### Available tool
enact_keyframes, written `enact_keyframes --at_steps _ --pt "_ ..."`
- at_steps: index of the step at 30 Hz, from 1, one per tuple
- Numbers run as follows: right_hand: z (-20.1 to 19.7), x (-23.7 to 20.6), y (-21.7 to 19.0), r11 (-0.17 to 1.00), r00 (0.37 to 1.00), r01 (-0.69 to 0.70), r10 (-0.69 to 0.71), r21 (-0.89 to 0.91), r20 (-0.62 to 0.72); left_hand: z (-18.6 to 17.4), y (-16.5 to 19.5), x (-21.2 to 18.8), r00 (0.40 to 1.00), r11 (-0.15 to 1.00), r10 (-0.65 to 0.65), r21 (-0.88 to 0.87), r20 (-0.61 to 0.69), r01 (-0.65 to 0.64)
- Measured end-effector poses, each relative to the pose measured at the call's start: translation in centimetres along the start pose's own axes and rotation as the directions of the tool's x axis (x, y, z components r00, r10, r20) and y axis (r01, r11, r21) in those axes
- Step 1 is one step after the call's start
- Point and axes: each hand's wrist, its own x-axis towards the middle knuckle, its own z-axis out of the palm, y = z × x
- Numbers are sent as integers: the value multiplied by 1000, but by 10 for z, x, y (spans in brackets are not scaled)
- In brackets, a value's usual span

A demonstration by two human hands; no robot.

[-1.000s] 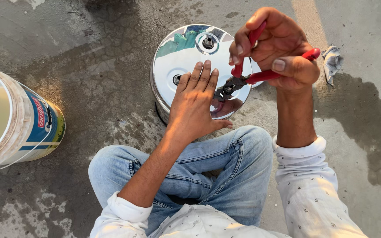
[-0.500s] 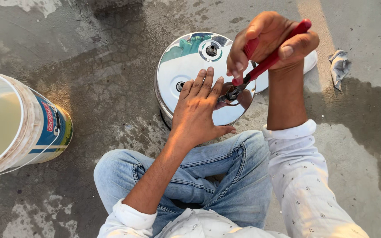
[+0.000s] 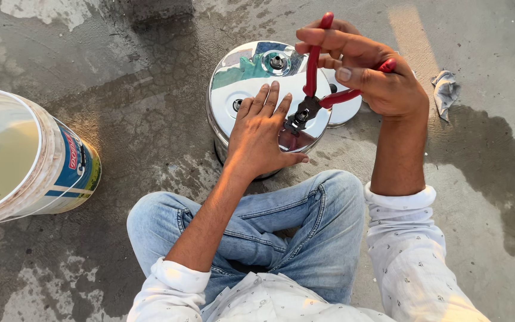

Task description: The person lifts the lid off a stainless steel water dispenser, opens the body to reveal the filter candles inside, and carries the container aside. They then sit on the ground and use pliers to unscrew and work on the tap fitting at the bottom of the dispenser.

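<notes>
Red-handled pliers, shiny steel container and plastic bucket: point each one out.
red-handled pliers [image 3: 312,77], head view, on the left red handle.
shiny steel container [image 3: 239,77], head view, on its mirrored flat top.
plastic bucket [image 3: 70,170], head view, on its printed side wall.

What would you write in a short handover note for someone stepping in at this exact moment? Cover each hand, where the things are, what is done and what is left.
Left hand: flat on the shiny steel container, steadying it on the concrete floor.
Right hand: closed around the red-handled pliers, nose down at a fitting beside the left fingers.
Two more round fittings show on the upturned steel face; a small steel disc lies behind it.
Plastic bucket to the left, rag to the right.
Done: pliers placed at the fitting. Left: working it; whether it is tight or loose cannot be seen.
</notes>
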Motion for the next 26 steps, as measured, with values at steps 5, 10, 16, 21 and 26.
enact_keyframes --at_steps 5,10,16,21,26 --pt "23 -7 -2 993 953 -82 55 -80 -297 3 0 2 999 1000 -25 -10 31 25" --pt "37 -9 0 958 913 -121 4 -260 -409 2 -1 1 1000 1000 -15 -9 27 16" --pt "26 -11 1 994 966 2 -29 -106 -257 1 0 1 1000 1000 -11 -14 22 11" --pt "-4 -7 -1 998 993 24 -17 55 -117 3 0 1 1000 1000 -18 -22 26 19" --pt "-21 -6 -11 992 996 -67 61 -105 -65 5 -2 2 1000 999 -21 -31 15 21"
